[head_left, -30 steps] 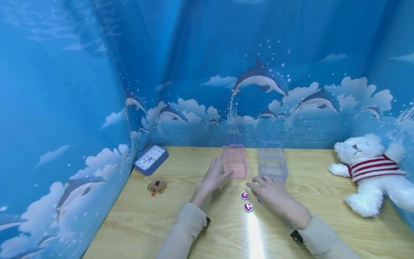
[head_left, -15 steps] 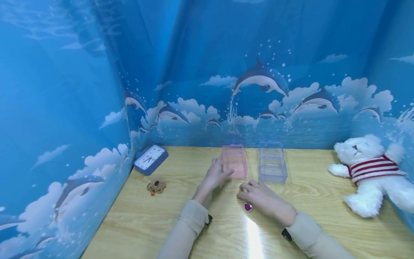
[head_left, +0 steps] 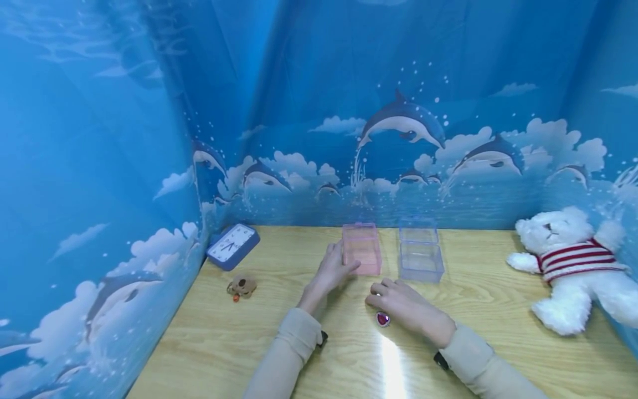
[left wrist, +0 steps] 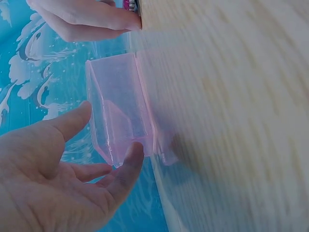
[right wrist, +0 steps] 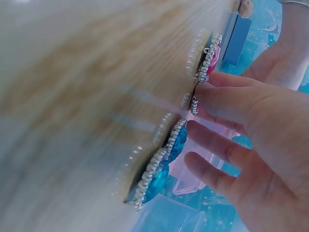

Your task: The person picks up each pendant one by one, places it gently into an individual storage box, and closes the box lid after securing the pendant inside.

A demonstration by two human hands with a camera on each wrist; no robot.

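My right hand (head_left: 401, 306) pinches a pink heart-shaped gem (right wrist: 194, 107) with a beaded silver rim, mostly hidden behind the fingertips. Another pink-red heart gem (head_left: 382, 319) lies on the table just in front of that hand. Beneath the palm, two blue gems (right wrist: 157, 180) with the same beaded rims show in the right wrist view; the head view hides them. My left hand (head_left: 330, 272) rests at the left side of a pink see-through box (head_left: 362, 252), its thumb by the front wall. The left wrist view shows those fingers (left wrist: 126, 171) loosely spread beside the box.
A bluish-purple clear box (head_left: 421, 263), lid raised, stands right of the pink one. A blue clock (head_left: 232, 246) and a small brown trinket (head_left: 242, 286) lie to the left. A white teddy bear (head_left: 573, 269) in a striped top lies far right.
My right hand has moved left from the blue gem onto the upper pink gem, covering it, and has stayed there over the last half second. My left hand has stayed beside the pink box.
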